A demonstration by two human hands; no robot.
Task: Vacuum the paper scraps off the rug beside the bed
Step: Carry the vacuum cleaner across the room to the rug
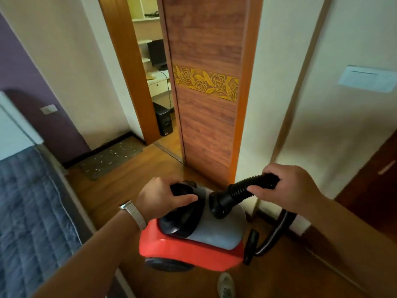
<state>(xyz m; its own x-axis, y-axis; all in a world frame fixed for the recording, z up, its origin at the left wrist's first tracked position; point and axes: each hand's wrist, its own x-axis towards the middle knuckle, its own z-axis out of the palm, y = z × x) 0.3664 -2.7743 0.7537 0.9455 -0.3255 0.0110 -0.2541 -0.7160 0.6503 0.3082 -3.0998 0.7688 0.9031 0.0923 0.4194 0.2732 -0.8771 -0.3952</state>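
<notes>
- The left hand [160, 197] grips the red canister vacuum's [191, 248] black handle [182, 188].
- The right hand [287, 188] clasps its ribbed hose [242, 188].
- Paper scraps [120, 150] dot the rug [94, 166] at ten o'clock, beside the bed [28, 201].

The vacuum cleaner [189, 252] has a glossy red plastic shell that catches the light, and a smooth grey plastic top with a duller sheen. Its handle [181, 189] is smooth, slightly shiny black plastic. The hose [240, 189] is ribbed black plastic ending in a smooth glossy cuff. The floor [129, 183] is polished, reflective wood. The door [206, 130] shows matt wood grain, crossed by 1 carved golden floral band [206, 82]. The door frame [126, 67] is smooth orange-brown wood. The rug [107, 160] looks dark, coarse and matt, flecked with pale paper scraps [129, 147]. The bed cover [28, 201] is quilted blue-grey cloth. The watch strap [136, 215] looks like silvery metal. The walls [71, 61] are matt paint.
</notes>
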